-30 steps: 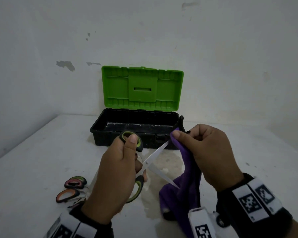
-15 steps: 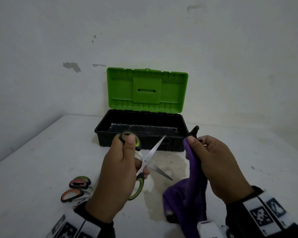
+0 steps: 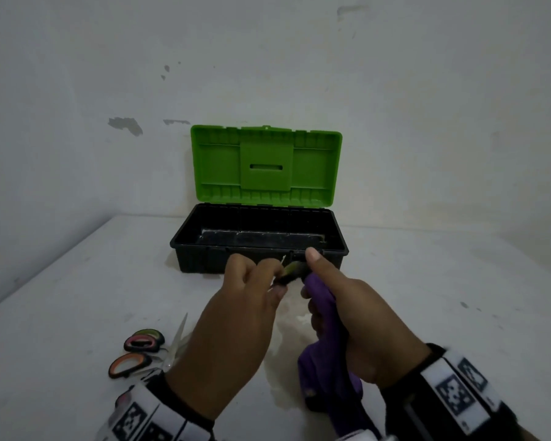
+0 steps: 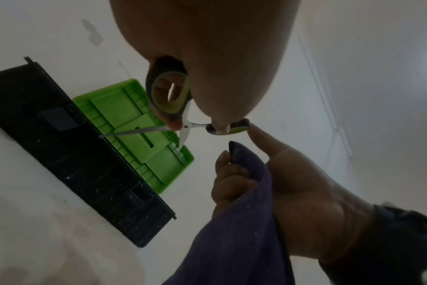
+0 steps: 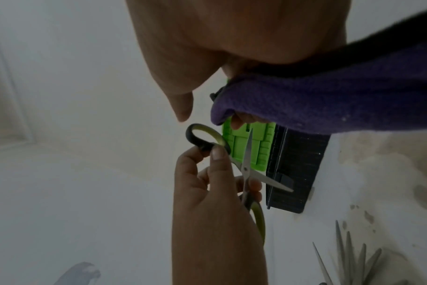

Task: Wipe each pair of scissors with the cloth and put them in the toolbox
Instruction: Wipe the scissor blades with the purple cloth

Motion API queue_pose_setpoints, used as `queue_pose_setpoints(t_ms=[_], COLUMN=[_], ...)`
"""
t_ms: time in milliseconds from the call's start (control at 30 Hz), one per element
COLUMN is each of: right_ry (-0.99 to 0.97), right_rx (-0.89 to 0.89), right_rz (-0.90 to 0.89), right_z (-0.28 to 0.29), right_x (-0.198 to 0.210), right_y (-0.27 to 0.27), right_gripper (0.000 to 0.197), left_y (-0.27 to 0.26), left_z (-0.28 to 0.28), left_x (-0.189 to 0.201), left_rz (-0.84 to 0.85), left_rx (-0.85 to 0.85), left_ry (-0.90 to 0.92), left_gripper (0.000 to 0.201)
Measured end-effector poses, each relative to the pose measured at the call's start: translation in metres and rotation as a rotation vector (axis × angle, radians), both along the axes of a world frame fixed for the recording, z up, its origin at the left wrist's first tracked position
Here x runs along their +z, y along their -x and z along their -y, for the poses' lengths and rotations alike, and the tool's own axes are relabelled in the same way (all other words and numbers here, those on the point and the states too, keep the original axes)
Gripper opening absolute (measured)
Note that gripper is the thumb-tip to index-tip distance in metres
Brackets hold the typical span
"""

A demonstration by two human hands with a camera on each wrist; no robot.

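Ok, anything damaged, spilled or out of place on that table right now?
One thing: a blotchy stain on the white table, at, between the hands and the open toolbox. The wall has chipped patches. The green-handled scissors in the left hand are wide open, but look intact.
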State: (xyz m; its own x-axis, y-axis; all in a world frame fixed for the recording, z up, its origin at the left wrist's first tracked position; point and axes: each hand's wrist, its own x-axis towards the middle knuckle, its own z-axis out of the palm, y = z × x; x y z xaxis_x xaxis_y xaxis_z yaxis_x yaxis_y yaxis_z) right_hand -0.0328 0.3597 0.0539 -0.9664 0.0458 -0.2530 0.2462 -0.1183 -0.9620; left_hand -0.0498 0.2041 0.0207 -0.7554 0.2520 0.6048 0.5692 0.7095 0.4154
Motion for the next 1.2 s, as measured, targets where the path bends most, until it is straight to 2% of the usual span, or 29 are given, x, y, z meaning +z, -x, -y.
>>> queue_pose_setpoints(t_ms=[133,233,267,367,433,533,633,700,800,900,967,1067,1200], right_ry=[0.031,0.069,0.072,0.046,-0.006,-0.079,-0.088,-0.083,-0.151,-0.129,-0.075,-0.130,-0.235], right_rx=[-0.003,-0.044,-0.065,-0.116,-0.142,-0.181,-0.153,-0.095,-0.014,0.001,-0.086,-0.217,-0.103], right_rz=[0.022,-0.024,-0.059,-0.174,-0.233,-0.298,-0.332,-0.367,-0.412,-0.353,-0.308,-0.304,-0.449], right_z=[-0.003,-0.004,-0.005,-0.004,-0.003,-0.002,0.001,0.003,0.002,-0.009,-0.020,-0.037,-0.040], right_x=[-0.003,-0.006,-0.008,-0.009,-0.010,-0.015,-0.019,-0.020,-0.021,-0.021,-0.019,-0.011,0.010], right_y=[0.001,-0.001,-0.002,-0.007,-0.009,-0.012,-0.016,-0.020,-0.027,-0.028,-0.025,-0.018,-0.018], right_gripper=[0.046,0.033,0.030,0.041,0.046,0.038,0.035,0.035,0.025,0.030,0.033,0.018,0.018], left_y=[-0.001,0.000,0.001,-0.001,-0.004,-0.004,-0.006,-0.009,-0.012,-0.012,-0.015,-0.021,-0.026], left_z=[-0.002,-0.001,0.000,0.004,0.007,0.012,0.014,0.013,0.011,0.012,0.014,0.015,0.010], left_x=[0.005,0.005,0.004,0.005,0.009,0.013,0.017,0.021,0.026,0.027,0.028,0.033,0.038], left_rz=[-0.032,-0.082,-0.084,-0.026,0.085,0.409,0.608,0.647,0.591,0.487,0.468,0.447,0.378], left_rx=[-0.012,-0.039,-0.042,-0.024,0.061,0.170,0.121,0.064,0.053,0.063,0.052,0.075,0.125], left_ry=[0.086,0.073,0.028,-0.241,-0.366,-0.358,-0.344,-0.444,-0.547,-0.476,-0.441,-0.349,-0.222], left_gripper=[0.024,0.027,0.028,0.032,0.034,0.048,0.061,0.054,0.039,0.040,0.041,0.044,0.044])
